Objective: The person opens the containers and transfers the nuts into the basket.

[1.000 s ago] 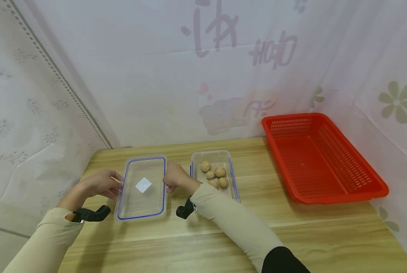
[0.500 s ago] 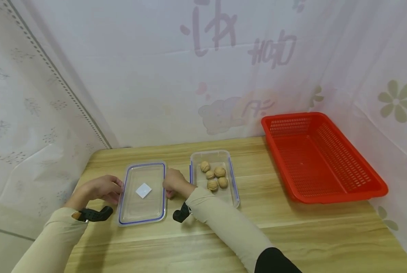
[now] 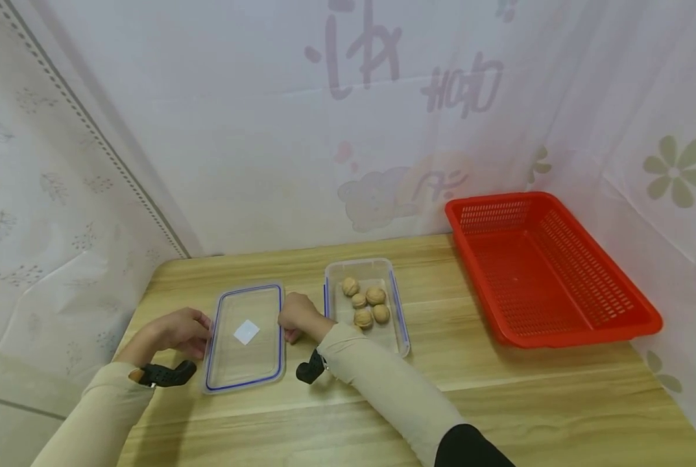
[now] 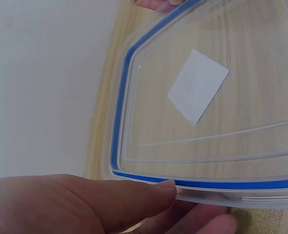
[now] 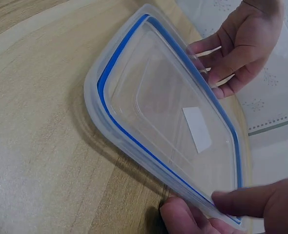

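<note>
A clear plastic box lid (image 3: 245,363) with a blue sealing ring is between my two hands at the left of the table. A white square label (image 4: 200,85) sits near its middle. My left hand (image 3: 178,331) pinches the lid's left edge, thumb on top and fingers beneath. Along the opposite edge, my right hand (image 3: 301,314) pinches it, with the thumb (image 5: 246,201) on the rim. In the right wrist view the lid lies very low over the wood; whether it touches cannot be told. Right of it, a clear box (image 3: 387,337) holds several walnuts (image 3: 375,296).
A red perforated plastic basket (image 3: 517,259) stands at the back right of the wooden table (image 3: 441,383). Patterned white curtains (image 3: 254,162) enclose the back and sides. My right forearm (image 3: 383,389) passes in front of the clear box.
Both hands have brought the lid down and slightly toward me, still gripping its two long edges. The box with walnuts and the red basket have stayed put.
</note>
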A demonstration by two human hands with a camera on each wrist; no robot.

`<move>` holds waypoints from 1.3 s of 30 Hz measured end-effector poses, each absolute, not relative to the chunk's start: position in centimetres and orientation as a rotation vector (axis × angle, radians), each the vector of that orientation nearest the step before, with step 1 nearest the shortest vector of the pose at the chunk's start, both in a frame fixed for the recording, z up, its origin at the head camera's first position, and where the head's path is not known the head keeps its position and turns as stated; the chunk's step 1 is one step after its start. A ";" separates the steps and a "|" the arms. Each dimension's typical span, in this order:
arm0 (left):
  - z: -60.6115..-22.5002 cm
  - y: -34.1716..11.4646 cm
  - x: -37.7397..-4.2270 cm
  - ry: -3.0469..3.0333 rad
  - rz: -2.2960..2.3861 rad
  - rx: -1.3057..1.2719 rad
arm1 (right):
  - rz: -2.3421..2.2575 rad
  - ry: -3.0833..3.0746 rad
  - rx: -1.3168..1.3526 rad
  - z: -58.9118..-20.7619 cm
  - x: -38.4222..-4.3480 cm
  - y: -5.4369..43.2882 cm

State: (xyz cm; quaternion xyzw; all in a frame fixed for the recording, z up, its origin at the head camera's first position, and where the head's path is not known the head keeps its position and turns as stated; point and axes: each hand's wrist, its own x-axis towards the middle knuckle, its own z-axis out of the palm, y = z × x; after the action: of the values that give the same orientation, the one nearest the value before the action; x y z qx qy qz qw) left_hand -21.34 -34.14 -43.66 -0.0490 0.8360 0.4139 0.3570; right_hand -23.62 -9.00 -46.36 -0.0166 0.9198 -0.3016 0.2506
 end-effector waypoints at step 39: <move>-36.7 -27.3 -21.1 2.270 1.247 0.295 | -1.097 2.421 -0.832 -37.7 -23.3 5.2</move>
State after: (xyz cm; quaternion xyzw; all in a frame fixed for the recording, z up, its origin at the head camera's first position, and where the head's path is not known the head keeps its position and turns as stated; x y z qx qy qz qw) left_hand -21.09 -27.35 -36.67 0.1093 0.8399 0.4614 0.2641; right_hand -23.31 5.22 -37.69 -0.2940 0.8555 -0.3876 0.1772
